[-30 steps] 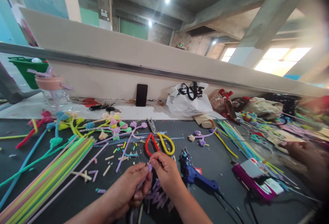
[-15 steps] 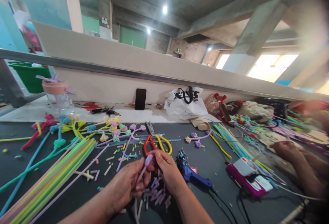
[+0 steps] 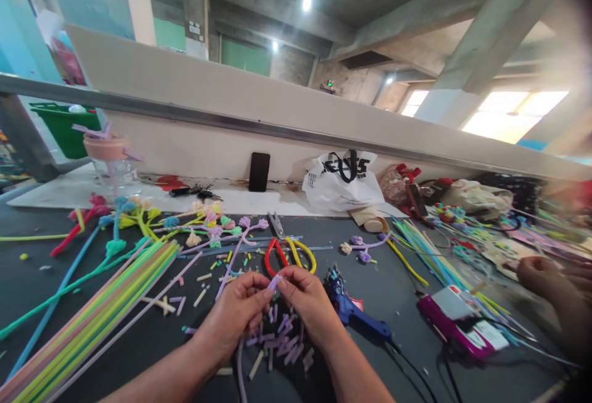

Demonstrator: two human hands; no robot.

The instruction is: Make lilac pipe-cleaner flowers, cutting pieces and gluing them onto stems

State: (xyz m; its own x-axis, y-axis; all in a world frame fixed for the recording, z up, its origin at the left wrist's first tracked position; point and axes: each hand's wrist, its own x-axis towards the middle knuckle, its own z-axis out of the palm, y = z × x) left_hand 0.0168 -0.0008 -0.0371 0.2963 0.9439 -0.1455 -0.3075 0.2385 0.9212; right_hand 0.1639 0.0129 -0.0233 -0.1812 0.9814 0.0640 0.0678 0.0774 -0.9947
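Lilac straw (image 3: 274, 282) sits pinched between left hand (image 3: 238, 312) and right hand (image 3: 309, 304) fingertips, just beside the blue glue gun (image 3: 354, 311); bag print unreadable.

Own hands: 2, the left hand (image 3: 238, 313) and the right hand (image 3: 308, 304), fingertips meeting on 1 lilac straw (image 3: 274, 282)
Co-worker's hand: 1 clearly seen (image 3: 539, 272), a 2nd blurred at the frame edge
Scissors: 1 pair (image 3: 289, 255), with 1 red loop and 1 yellow loop
Glue gun: 1, blue (image 3: 354, 311)
Phone: 1, black, standing against the wall (image 3: 259, 171)
Plastic bag: 1, white (image 3: 342, 182)
Green bin: 1 (image 3: 62, 128)
Jar with pink lid: 1 (image 3: 108, 162)
Bunch of keys: 1 (image 3: 194, 192)
Tape roll: 1 (image 3: 374, 224)
Magenta packet: 1 (image 3: 456, 323)
Bundle of long straws: 1 at left (image 3: 99, 310), too many to count
Cut lilac pieces: 1 heap (image 3: 284, 347), number cannot be told
Ceiling lights: 2 lit
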